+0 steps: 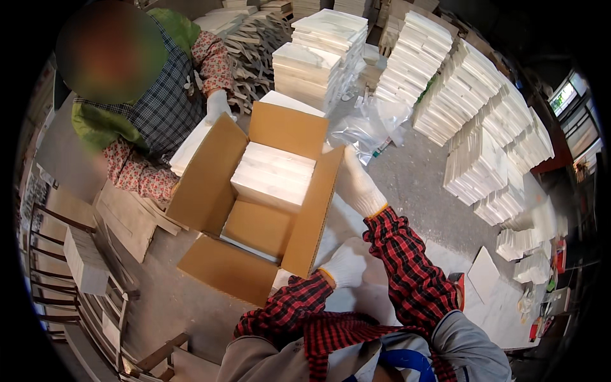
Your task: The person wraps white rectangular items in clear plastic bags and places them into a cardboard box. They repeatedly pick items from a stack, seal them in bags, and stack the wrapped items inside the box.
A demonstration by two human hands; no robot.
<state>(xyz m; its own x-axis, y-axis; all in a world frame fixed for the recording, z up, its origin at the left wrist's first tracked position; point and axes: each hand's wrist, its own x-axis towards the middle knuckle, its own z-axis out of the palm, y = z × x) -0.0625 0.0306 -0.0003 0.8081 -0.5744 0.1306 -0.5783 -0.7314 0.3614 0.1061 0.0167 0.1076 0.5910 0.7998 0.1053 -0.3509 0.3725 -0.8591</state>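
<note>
An open cardboard box (251, 280) stands in front of me with its flaps spread. Inside, a stack of white marble-look tiles (273, 172) fills its far part, while the brown bottom shows in the near part. My right hand (359, 184), in a white knit glove, closes on the box's right flap near its far corner; some fingers are behind the cardboard. Low beside the same flap is my gloved left hand (345, 262), its fingers hidden from view. Across the box, a co-worker's gloved hand (219, 107) rests by the far left flap, near a white slab (191, 148).
Tall stacks of white tiles (417, 57) line the back and right. Clear plastic wrap (372, 124) lies beyond the box. A loose white tile (484, 274) sits on the pale surface at right. Wooden racks (57, 254) and a flat board (127, 219) are at left.
</note>
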